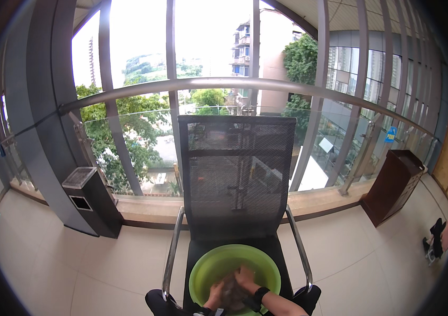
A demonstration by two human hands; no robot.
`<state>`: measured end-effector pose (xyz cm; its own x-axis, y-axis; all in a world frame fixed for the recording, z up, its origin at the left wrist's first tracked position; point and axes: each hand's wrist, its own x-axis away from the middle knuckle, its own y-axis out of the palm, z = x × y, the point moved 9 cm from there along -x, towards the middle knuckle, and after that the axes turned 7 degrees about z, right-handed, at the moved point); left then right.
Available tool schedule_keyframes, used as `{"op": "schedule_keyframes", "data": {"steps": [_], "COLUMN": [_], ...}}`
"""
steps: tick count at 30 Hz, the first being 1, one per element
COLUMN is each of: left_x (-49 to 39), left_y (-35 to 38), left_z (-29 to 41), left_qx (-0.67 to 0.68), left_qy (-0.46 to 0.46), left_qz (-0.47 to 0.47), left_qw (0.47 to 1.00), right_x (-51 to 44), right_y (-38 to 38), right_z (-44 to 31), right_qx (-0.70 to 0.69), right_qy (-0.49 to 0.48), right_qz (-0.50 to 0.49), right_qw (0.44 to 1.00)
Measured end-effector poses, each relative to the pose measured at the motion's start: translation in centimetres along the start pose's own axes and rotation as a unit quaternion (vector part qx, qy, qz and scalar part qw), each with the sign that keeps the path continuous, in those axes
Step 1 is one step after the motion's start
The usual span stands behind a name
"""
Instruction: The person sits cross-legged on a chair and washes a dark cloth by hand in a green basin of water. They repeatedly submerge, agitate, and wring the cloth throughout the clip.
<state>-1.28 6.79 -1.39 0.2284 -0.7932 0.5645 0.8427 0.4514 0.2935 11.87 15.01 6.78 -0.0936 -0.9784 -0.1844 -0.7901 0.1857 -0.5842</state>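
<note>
A green plastic basin [195, 282] rests on the seat of a black mesh-backed chair [237, 173]. Inside it, a greyish-brown cloth [229, 292], apparently wet, lies bunched between my hands. My left hand [216, 291] grips the cloth's left side. On the upper right part of the cloth, my right hand [245, 275] is closed with its fingers bent. A black band [261, 293] circles my right wrist. Water seems to fill the lower basin, though blur hides the cloth's edges and some fingertips.
Chrome armrests [173, 252] flank the basin. Behind the chair runs a glass balustrade with a metal handrail [216, 83]. A black bin [91, 205] stands left, a brown wooden lectern [393, 187] right. Part of a seated person [447, 233] shows at the far right.
</note>
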Motion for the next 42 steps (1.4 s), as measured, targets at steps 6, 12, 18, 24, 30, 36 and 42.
{"op": "schedule_keyframes", "data": {"steps": [6,12,18,24,30,36,42], "left_x": [3.2,3.8,0.8,-1.0,-0.6,-3.4,-3.8], "left_y": [2.5,2.3,0.5,0.0,-1.7,-2.4,-3.4], "left_z": [4.4,4.7,2.9,1.1,2.1,-0.7,-1.8], "left_qx": [-0.347,-0.364,-0.231,-0.201,-0.307,-0.245,-0.236], "left_qy": [0.348,0.507,0.324,0.141,0.187,0.2,0.175], "left_qz": [-0.143,-0.115,-0.08,0.014,0.122,0.07,0.113], "left_qw": [0.859,0.772,0.914,0.969,0.925,0.946,0.949], "right_x": [6.4,3.9,7.4,-0.5,-1.2,0.0,-2.4], "right_y": [2.9,3.2,4.1,2.3,0.7,5.3,5.3], "right_z": [-7.6,-4.9,-8.2,-0.9,0.9,4.8,7.9], "right_qx": [0.024,0.151,0.027,0.091,0.198,0.066,-0.028], "right_qy": [-0.159,-0.129,-0.257,-0.063,-0.135,-0.099,-0.018], "right_qz": [-0.093,-0.059,-0.091,-0.079,0.011,-0.294,-0.177], "right_qw": [0.983,0.978,0.962,0.991,0.971,0.948,0.984]}}
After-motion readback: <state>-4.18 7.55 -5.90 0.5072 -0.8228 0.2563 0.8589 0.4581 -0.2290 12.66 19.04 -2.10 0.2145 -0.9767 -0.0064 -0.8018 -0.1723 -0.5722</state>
